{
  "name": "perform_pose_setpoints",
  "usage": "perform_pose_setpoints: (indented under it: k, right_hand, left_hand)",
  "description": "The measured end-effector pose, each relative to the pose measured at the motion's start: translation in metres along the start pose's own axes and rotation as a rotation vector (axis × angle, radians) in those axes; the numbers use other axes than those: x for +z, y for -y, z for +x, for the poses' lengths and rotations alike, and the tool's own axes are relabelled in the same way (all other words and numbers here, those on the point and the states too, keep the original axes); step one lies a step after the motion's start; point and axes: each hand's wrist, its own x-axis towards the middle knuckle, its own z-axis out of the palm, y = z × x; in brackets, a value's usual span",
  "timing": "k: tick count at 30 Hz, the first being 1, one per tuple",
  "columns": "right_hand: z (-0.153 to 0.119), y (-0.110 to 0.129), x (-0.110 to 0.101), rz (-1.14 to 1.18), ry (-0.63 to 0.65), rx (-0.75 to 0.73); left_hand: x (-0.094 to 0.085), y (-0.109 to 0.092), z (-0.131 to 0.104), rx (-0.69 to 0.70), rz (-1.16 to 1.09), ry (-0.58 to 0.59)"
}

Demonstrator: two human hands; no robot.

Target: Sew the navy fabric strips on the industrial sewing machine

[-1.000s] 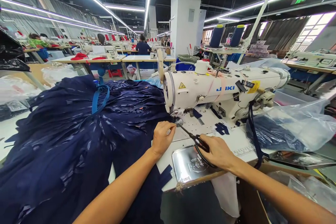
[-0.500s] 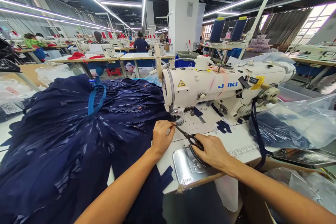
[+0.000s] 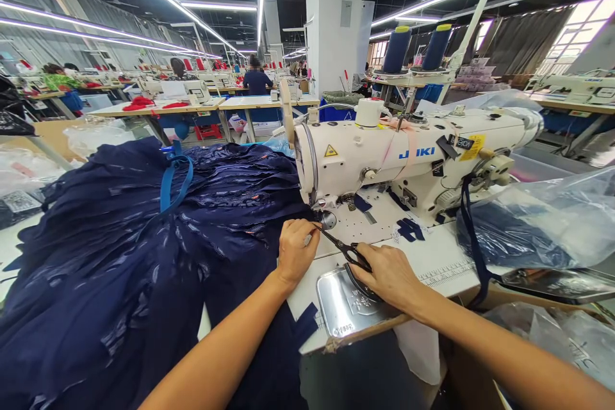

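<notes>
Black scissors (image 3: 346,250) are in my right hand (image 3: 391,274), whose fingers are wrapped round the handles. The blades point up and left, with their tip at the fingertips of my left hand (image 3: 296,250). My left hand is closed in a pinch at the edge of the dark blue fabric (image 3: 230,205), near the needle end of the white sewing machine (image 3: 355,154); what lies between its fingers is too small to make out. A blue band (image 3: 168,186) lies around the gathered fabric pile. Small dark fabric pieces (image 3: 410,229) rest on the machine bed.
A shiny metal plate (image 3: 336,307) lies under my right hand at the table edge. Clear plastic bags with dark fabric (image 3: 519,237) are on the right. Two dark thread cones (image 3: 396,51) stand behind the machine. Farther back, people sit at other tables.
The view has shifted very slightly. Both hands and the scissors hold nearly the same position.
</notes>
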Motion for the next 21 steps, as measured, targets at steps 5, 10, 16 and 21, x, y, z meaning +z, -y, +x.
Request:
perform_pose_setpoints:
  k: [5,10,16,21]
  right_hand:
    - [-0.001,-0.005,-0.001,0.102,-0.08,-0.042]
    - [-0.001,-0.029,-0.008,0.06,-0.049,-0.091]
    - [0.004,-0.055,-0.011,-0.115,0.039,-0.123]
    - [0.007,-0.05,-0.008,-0.133,0.1,-0.133]
  left_hand:
    - [-0.002,0.0,0.001,-0.001,0.006,0.002]
    - [-0.002,0.0,0.001,-0.004,0.022,0.038]
    - [0.0,0.002,0.001,0.014,0.021,0.075]
    - [0.0,0.002,0.0,0.013,0.034,0.111]
